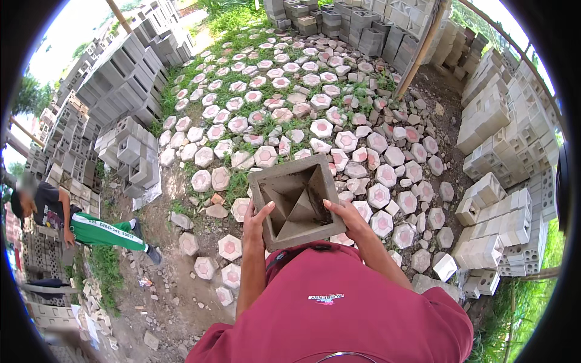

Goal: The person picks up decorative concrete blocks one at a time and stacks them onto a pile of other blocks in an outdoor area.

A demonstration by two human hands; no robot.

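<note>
Held out in front of my body is a square grey concrete block [310,232], hollow, with a pyramid-like shape inside its frame. My left hand [256,222] grips its left side, thumb over the near rim. On the opposite side my right hand [347,216] clasps it the same way, thumb on the rim. The fingers of both hands are mostly hidden beneath or behind the block. Under and beyond it lie hexagonal paving stones [266,156] with pinkish centres.
Stacked grey blocks [121,75] stand at the left, and more pale blocks [499,209] line the right. A slanted wooden post [422,51] rises at the back right. At the left a person in green trousers [100,228] stands on the dirt. Broken stones and weeds lie among the pavers.
</note>
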